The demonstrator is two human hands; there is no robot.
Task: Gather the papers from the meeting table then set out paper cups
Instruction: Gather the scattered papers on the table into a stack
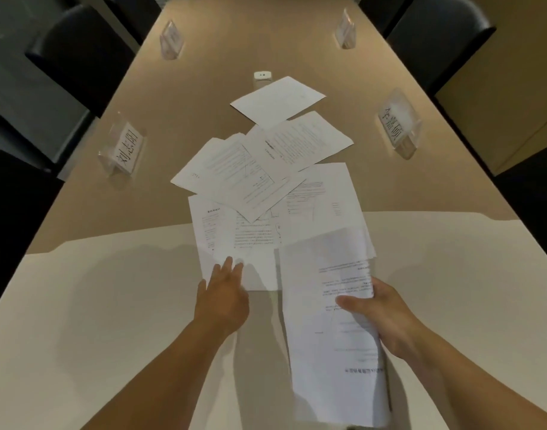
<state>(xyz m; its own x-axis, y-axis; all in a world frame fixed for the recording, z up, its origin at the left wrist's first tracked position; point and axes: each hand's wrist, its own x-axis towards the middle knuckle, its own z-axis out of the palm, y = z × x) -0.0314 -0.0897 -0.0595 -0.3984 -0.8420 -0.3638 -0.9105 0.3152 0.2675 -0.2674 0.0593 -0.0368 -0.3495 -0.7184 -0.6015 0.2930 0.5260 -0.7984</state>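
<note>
Right hand (387, 318) grips a stack (334, 330) of gathered sheets, thumb on top, fingers curled under its right edge; stack is lifted off the table (110, 305), tilted toward the camera. Left hand (224, 301) lies flat, fingers straight and slightly apart, tips on the nearest loose sheet (235, 243). More papers (266, 169) are spread overlapping mid-table, 1 sheet (278, 100) apart at the far end, just touching a small white device (262, 76). 4 name stands, 2 per side, nearest ones (124, 150) and (397, 122). No cups in view.
</note>
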